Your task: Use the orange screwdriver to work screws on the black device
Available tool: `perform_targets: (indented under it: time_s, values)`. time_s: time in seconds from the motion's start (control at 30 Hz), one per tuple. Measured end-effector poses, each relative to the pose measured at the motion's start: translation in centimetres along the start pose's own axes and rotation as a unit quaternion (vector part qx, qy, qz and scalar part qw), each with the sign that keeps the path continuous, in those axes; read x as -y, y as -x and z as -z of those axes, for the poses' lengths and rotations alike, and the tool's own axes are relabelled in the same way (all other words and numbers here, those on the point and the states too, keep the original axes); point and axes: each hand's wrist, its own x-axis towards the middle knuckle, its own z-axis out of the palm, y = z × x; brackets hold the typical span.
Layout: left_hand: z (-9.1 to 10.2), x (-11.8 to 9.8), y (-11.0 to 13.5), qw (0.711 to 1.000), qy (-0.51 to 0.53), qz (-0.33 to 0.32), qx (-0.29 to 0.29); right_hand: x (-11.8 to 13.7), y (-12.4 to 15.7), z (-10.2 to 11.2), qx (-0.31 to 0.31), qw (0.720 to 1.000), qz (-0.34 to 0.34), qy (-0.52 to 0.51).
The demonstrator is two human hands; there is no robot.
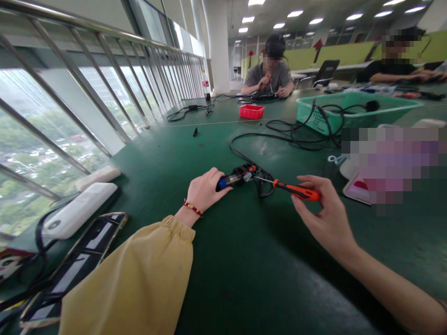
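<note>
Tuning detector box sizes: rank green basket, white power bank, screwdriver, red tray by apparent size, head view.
1. green basket
2. white power bank
3. screwdriver
4. red tray; it looks smallest partly because it is far off, so its true size is unsure.

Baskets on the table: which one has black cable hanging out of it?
The large green basket on the right: black cable trails over its near rim. The small red basket farther back shows none.
</note>
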Motion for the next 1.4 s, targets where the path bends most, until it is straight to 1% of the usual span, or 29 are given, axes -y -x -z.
perform_targets:
  time_s: [0.07,0.13,0.17,0.23,0.33,0.37,0.4,0.43,0.5,0.57,0.67,0.8,0.93,1.17,1.4]
  values:
    - [-0.03,0.01,0.0,1.0,0.001,-0.001,-0.002,0.08,0.06,0.05,0.044,0.999,-0.021,0.006]
    - [-0.04,0.02,0.0,1.0,0.004,-0.003,-0.005,0.13,0.16,0.11,0.098,0.993,-0.065,0.003]
    - [-0.05,0.03,0.0,1.0,0.005,-0.003,-0.006,0.13,0.2,0.13,0.114,0.99,-0.083,-0.001]
    - [-0.05,0.04,0.0,1.0,0.006,-0.005,-0.007,0.1,0.18,0.14,0.104,0.99,-0.09,-0.01]
    - [-0.08,0.07,0.01,1.0,0.002,-0.006,-0.008,0.08,0.05,0.08,0.041,0.998,-0.037,-0.011]
    - [-0.1,0.08,0.02,1.0,0.001,-0.006,-0.009,0.11,0.03,0.06,0.033,0.999,-0.017,-0.011]
    - [-0.11,0.1,0.03,1.0,0.0,-0.007,-0.008,0.16,0.04,0.03,0.039,0.999,-0.007,-0.012]
    - [-0.11,0.11,0.04,1.0,-0.001,-0.007,-0.007,0.22,0.07,0.01,0.058,0.998,-0.007,-0.014]
    - [-0.11,0.13,0.04,1.0,-0.002,-0.008,-0.005,0.34,0.2,-0.01,0.107,0.993,-0.037,-0.024]
    - [-0.09,0.13,0.01,1.0,-0.005,-0.008,-0.004,0.4,0.33,-0.01,0.13,0.988,-0.073,-0.034]
    - [-0.05,0.13,-0.07,1.0,-0.02,-0.012,-0.013,0.38,0.38,0.01,0.124,0.987,-0.089,-0.046]
    - [-0.13,0.18,-0.13,0.999,-0.034,-0.01,-0.028,0.34,0.34,0.01,0.137,0.987,-0.078,-0.033]
    - [-0.28,0.23,-0.09,0.999,-0.031,0.006,-0.025,0.4,0.43,0.11,0.145,0.986,-0.079,-0.032]
    - [-0.43,0.14,-0.05,0.999,-0.033,0.019,-0.024,0.65,0.68,0.46,0.126,0.99,-0.035,-0.042]
    - [-0.5,0.21,-0.04,0.999,-0.027,0.017,-0.026,0.44,0.62,0.25,0.12,0.991,-0.034,-0.043]
